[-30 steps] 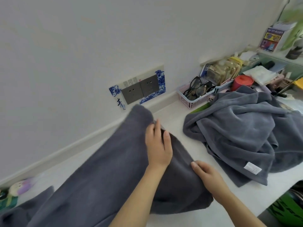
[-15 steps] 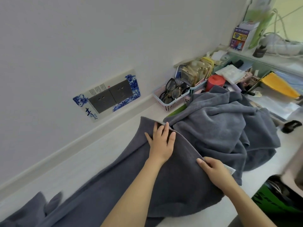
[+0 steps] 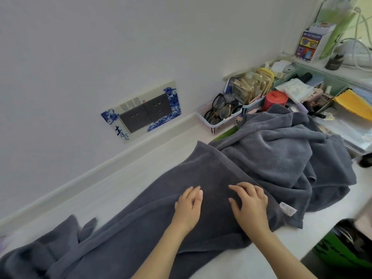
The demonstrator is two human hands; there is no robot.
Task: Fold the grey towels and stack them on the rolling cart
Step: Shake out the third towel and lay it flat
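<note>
Both flat on the towel (image 3: 141,214), left hand (image 3: 188,206) and right hand (image 3: 250,205) open, gripping nothing. Spread on the counter (image 3: 124,186), long axis running far-right to near-left; left hand nearer that loose end.

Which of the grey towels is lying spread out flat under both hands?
The long grey towel nearest the wall, with the left hand and right hand resting on it. The other towel lies crumpled in a heap beside it.

White wall (image 3: 100,47) w/ dbl socket (image 3: 146,114); white countertop (image 3: 141,168); daylight upper rt.
</note>
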